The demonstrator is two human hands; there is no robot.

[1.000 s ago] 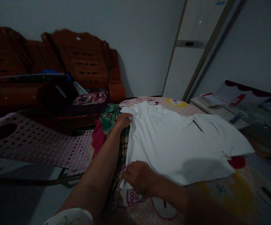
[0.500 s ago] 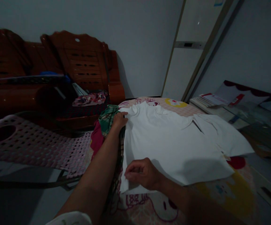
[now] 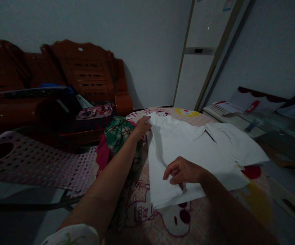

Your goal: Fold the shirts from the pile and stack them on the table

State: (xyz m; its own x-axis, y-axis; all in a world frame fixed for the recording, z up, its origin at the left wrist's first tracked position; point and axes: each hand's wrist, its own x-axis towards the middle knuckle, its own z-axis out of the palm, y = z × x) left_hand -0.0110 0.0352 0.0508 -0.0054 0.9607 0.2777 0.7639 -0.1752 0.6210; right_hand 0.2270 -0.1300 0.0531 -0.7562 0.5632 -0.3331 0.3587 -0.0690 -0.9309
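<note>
A white shirt [image 3: 188, 146] lies spread on a cloth-covered round table, its left side folded inward over the body and one sleeve stretched to the right. At the shirt's far left corner my left hand [image 3: 143, 126] pinches the fabric. Over the lower part of the folded flap hovers my right hand [image 3: 184, 172], its thumb and loosely bent fingers apart, with no cloth visible between them. Some of its fingers are hidden beneath the palm.
Left of the shirt lies a green plaid cloth [image 3: 119, 131] with a magenta one. A woven pink chair [image 3: 60, 166] stands at left, a wooden sofa [image 3: 86, 75] behind. Papers lie on a cabinet [image 3: 213, 114] at right. The patterned tablecloth [image 3: 167, 224] shows in front.
Both hands have moved right, bringing the shirt's left edge inward into a fold. More tablecloth shows at the left, and my right hand's fingers have come apart.
</note>
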